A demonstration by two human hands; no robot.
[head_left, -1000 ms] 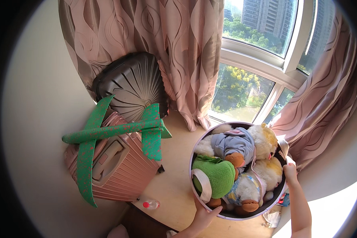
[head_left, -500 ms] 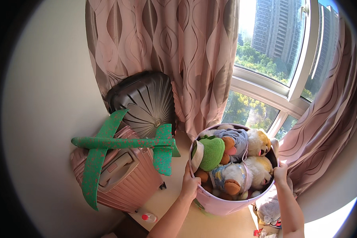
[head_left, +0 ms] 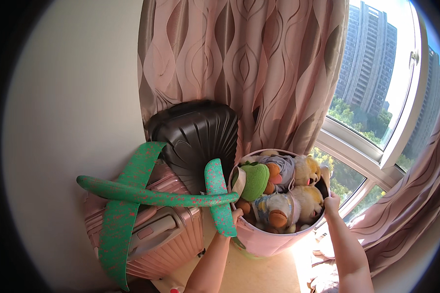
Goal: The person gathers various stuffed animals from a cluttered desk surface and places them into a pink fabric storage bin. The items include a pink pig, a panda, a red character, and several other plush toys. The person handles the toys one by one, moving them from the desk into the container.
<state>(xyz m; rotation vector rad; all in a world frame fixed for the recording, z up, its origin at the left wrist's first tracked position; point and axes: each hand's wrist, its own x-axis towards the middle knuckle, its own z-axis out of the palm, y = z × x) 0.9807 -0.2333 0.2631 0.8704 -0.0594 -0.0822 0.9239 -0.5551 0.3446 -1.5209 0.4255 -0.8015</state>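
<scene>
Between my two hands is a round pink fabric basket (head_left: 271, 242) filled with plush toys. Two fluffy plush dogs (head_left: 305, 200) and a green plush piece (head_left: 255, 180) lie on top. My left hand (head_left: 236, 215) grips the basket's left side; the tail of a green toy airplane (head_left: 154, 197) covers part of it. On the right side, my right hand (head_left: 332, 203) is closed at the rim by a pale strap handle (head_left: 325, 178). The red-speckled airplane lies across a pink ribbed suitcase (head_left: 166, 244), its tail close to the basket.
Behind the pink suitcase a black ribbed suitcase (head_left: 200, 136) leans against the patterned curtain (head_left: 244, 63). To the right are a window frame (head_left: 354, 139) and a second curtain (head_left: 401, 224). A bottle's red cap (head_left: 174, 290) shows at the lower edge of the pale surface (head_left: 264, 273).
The basket has moved left in my hands, closer to the suitcases, and the airplane's tail now overlaps my left hand. The view has turned, shifting the window rightward.
</scene>
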